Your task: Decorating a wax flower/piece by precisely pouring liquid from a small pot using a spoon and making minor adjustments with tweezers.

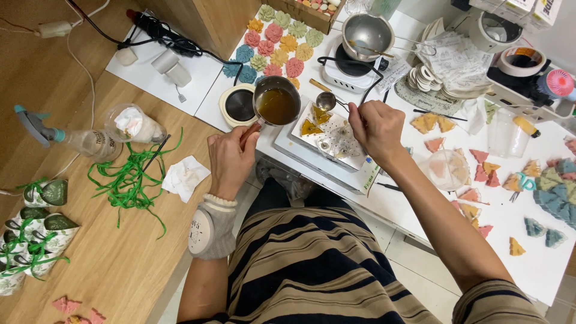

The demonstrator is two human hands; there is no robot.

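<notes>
My left hand (231, 157) grips the handle of a small metal pot (276, 101) filled with amber liquid, holding it just left of a clear mould tray (333, 135). My right hand (377, 124) pinches the thin handle of a small metal ladle (326, 101), whose bowl hangs over the tray's upper left corner. Two mould cavities at the tray's left hold amber liquid (311, 126); the other cavities look pale. The tray rests on a white block at the edge of the white table (528, 264).
Behind the tray a second steel pot (366, 33) sits on a white hotplate (348, 72). Coloured flower-shaped casts (277, 48) lie at the back; triangular casts (480, 174) cover the right. On the wooden bench at left are green ribbon (129, 180), a spray bottle (66, 137) and wrapped packets (33, 240).
</notes>
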